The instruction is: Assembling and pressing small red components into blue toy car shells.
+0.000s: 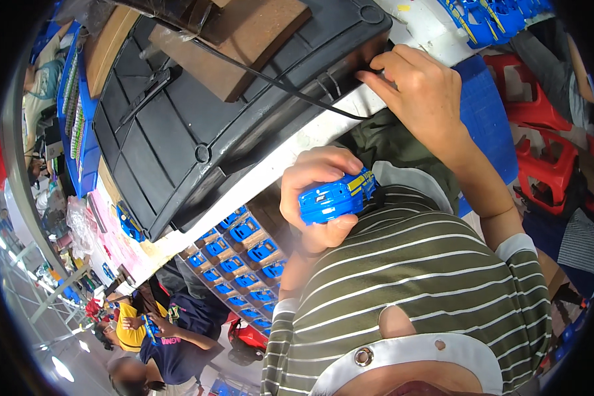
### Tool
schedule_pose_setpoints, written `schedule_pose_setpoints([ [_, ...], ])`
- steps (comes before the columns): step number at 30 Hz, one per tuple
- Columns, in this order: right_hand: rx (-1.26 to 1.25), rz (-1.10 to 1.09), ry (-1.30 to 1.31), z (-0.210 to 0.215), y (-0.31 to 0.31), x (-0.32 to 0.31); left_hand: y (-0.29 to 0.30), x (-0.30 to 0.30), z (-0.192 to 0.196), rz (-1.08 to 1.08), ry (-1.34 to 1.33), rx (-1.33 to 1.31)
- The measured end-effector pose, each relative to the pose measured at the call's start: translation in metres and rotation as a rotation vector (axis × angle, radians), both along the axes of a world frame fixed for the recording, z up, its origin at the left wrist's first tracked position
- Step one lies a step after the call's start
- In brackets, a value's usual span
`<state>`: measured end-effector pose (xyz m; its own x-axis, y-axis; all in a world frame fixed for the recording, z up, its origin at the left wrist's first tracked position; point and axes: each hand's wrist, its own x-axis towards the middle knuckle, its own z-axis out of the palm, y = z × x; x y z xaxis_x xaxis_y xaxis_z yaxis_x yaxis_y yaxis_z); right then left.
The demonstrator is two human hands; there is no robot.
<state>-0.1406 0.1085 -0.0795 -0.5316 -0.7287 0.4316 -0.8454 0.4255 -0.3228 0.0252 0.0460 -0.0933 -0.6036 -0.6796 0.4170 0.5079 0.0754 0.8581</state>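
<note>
By the fingers (pixel 330 157) of the left hand (pixel 292 197), a blue toy car (pixel 329 200) is clamped in front of the striped shirt (pixel 402 257), while the thumb and forefinger of the right hand (pixel 419 92) are brought close together at the edge of a black plastic crate (pixel 171 132), though whether anything is pinched there cannot be told. The crate is set on a white counter (pixel 277 158) and is topped by a brown board (pixel 251 39); beyond, blue car shells (pixel 244 230) are arranged in rows below the counter's edge, and red stools (pixel 541 165) are seen at the right.
</note>
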Motion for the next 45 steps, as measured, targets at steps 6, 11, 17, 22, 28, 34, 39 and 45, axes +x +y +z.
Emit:
schedule_pose_setpoints([
  [6,0.18,-0.099,-0.142,0.009,-0.012,0.008,-0.003,0.005,-0.004,-0.049,0.03,0.056],
  [11,0.057,-0.099,-0.284,0.005,-0.01,0.006,-0.006,0.01,-0.001,-0.098,-0.019,0.09],
  [17,-0.363,0.055,-1.204,-0.002,0.014,-0.003,-0.007,0.013,-0.002,-0.101,-0.041,0.064],
  [22,-0.403,0.097,-1.507,0.014,0.02,0.001,-0.006,0.006,0.003,-0.105,-0.159,0.024],
  [28,-0.328,0.19,-1.516,0.037,0.027,0.012,-0.003,-0.013,0.02,-0.14,-0.315,0.042],
  [34,-0.358,0.238,-1.364,0.036,0.034,0.011,0.001,-0.018,0.022,-0.189,-0.348,-0.055],
  [39,-0.487,0.195,-1.431,0.041,0.033,0.014,0.006,-0.022,0.022,-0.177,-0.321,-0.056],
  [45,-0.457,0.197,-1.354,0.041,0.039,0.016,0.009,-0.023,0.018,-0.183,-0.299,-0.007],
])
